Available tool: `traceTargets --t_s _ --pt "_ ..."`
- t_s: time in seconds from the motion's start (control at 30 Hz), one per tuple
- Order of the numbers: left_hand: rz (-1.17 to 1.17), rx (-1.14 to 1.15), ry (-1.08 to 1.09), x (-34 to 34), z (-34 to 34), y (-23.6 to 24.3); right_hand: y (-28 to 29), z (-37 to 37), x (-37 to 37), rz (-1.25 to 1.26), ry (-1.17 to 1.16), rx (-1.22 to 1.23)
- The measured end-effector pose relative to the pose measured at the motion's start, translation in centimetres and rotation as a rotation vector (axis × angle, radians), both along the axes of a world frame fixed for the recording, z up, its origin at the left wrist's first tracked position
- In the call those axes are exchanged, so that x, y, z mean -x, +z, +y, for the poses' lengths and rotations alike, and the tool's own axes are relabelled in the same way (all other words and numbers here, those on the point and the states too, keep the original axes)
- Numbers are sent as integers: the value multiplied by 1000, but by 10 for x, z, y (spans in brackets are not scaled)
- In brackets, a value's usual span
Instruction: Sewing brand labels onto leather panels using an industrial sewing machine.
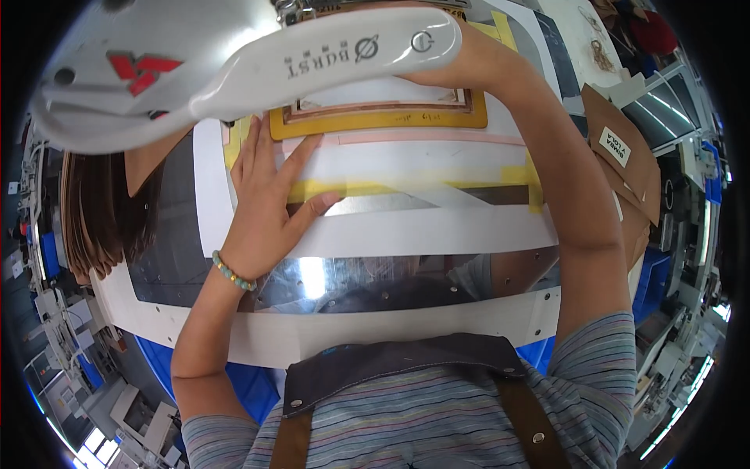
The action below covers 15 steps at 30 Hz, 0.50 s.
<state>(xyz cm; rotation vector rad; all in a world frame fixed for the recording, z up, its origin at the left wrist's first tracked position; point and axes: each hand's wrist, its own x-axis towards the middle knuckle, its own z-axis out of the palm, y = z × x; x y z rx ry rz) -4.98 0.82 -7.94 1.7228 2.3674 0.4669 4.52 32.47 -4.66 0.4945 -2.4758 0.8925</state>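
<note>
Under the overhanging white machine arm (pixel 336 51), my left hand (pixel 266 199) lay palm down with its fingers spread loosely, clenched on nothing. Two of its fingertips stood at the left end of the yellow frame (pixel 383 123), and my index finger pointed in just below the frame's lower edge; whether those tips pressed on it, I could not tell. My thumb stuck out well apart from the index finger, its tip over the strip of yellow tape (pixel 375 188). My right hand (pixel 469 59) reached in at the far right corner of the frame, but the machine arm hid its fingers, so I could not say whether they grasped anything.

The frame sat crosswise on the white sheet (pixel 469 234), beneath the machine arm, a pink strip (pixel 437 137) running along its near side. Between my left thumb and my right forearm stretched a wide span of sheet and tape. Toward me came a shiny metal plate (pixel 367 285), then the pale table edge (pixel 297 332). Brown panels (pixel 94 207) stood stacked on the left, apart from my left hand, and more brown pieces (pixel 625 168) lay beyond my right forearm.
</note>
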Motion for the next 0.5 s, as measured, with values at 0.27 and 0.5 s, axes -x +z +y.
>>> traceTargets --t_s 0.27,0.5 --pt "69 -112 29 -4 -10 -14 20 -83 -71 -174 -359 -213" --pt "62 -168 38 -3 -11 -24 -34 -150 -74 -158 -630 -170"
